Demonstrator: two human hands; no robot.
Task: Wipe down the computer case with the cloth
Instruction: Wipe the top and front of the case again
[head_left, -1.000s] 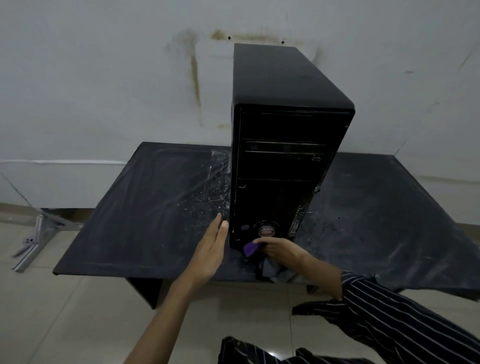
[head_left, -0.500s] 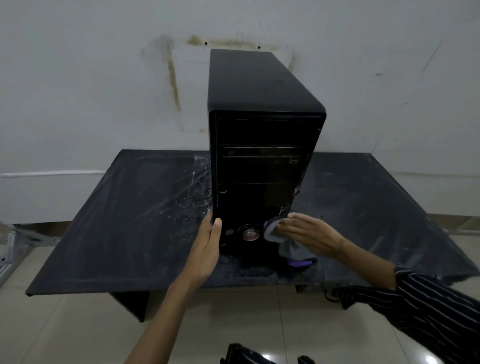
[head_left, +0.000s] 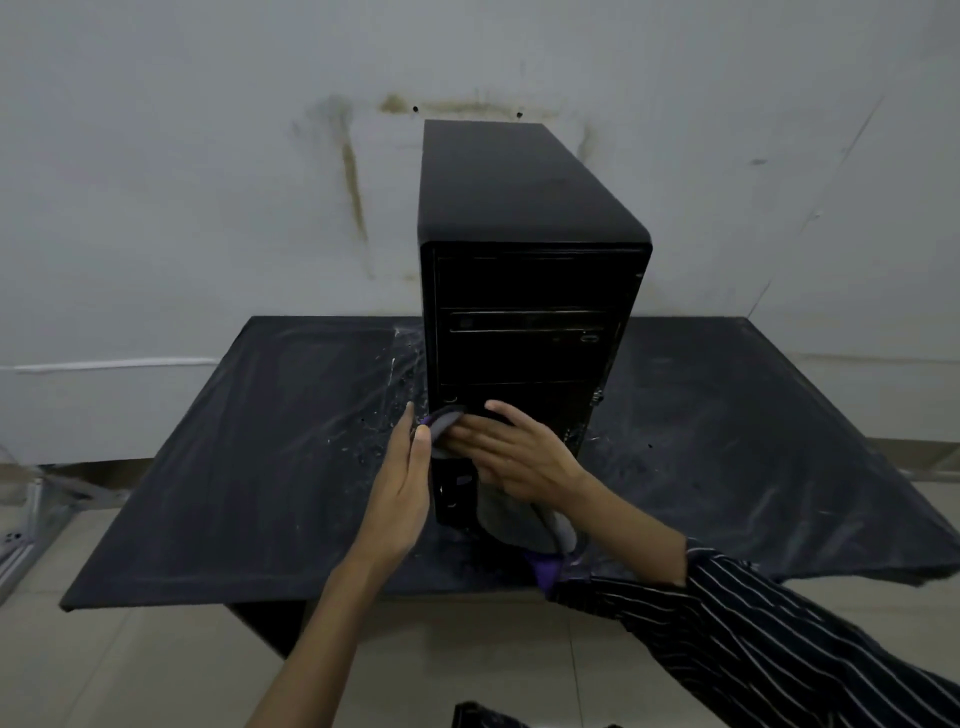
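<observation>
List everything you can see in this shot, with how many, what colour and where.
computer case: one, black, upright on the table, front facing the camera
cloth: one, grey with purple trim, on the case's lower front, hanging to the table edge
table: one, black, dusty, against the wall
wall: one, white with brown stains, behind the table
floor: beige tiles, below
metal frame: one, silver, on the floor far left
left hand: flat against the case's left edge
right hand: striped sleeve, pressing the cloth on the front

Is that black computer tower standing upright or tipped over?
Upright: the computer case stands tall on the black table, its front panel facing the camera.
</observation>
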